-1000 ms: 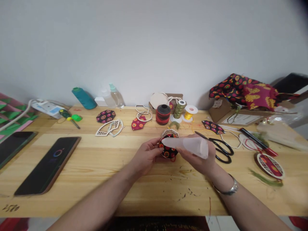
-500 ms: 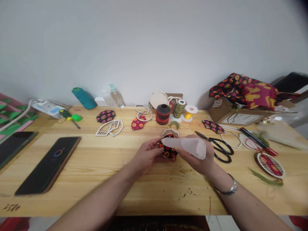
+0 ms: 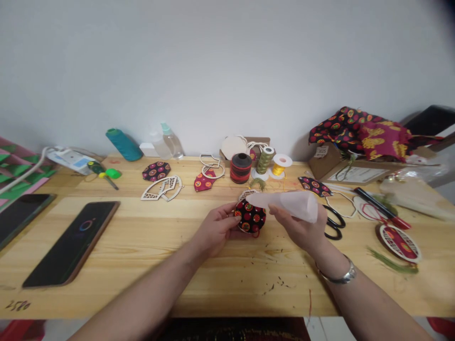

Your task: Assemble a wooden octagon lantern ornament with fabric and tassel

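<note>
Between the thumb and fingers of my left hand [image 3: 221,224] is a round, fabric-covered piece [image 3: 250,218], black with red and orange circles. My right hand [image 3: 302,226] is wrapped around a whitish translucent squeeze bottle [image 3: 289,204], tilted with its narrow tip at the upper edge of the fabric piece. A pale lattice frame [image 3: 248,193] shows just behind the piece, partly hidden by it and by the bottle. Black-handled scissors [image 3: 334,222] lie beside my right hand, their blades hidden behind it.
Behind stand a red-and-black thread spool [image 3: 241,168], a green thread spool [image 3: 265,161] and a yellow spool [image 3: 280,166]. Cut wooden frames [image 3: 163,188] lie left of them. A phone [image 3: 73,244] rests at left. At right are a marker [image 3: 382,208], an oval ornament [image 3: 398,242] and a cloth-topped box [image 3: 350,166].
My right hand and the bottle have moved right and slightly up, uncovering more of the fabric piece and hiding the scissor blades. My left hand stays nearly still, holding the piece.
</note>
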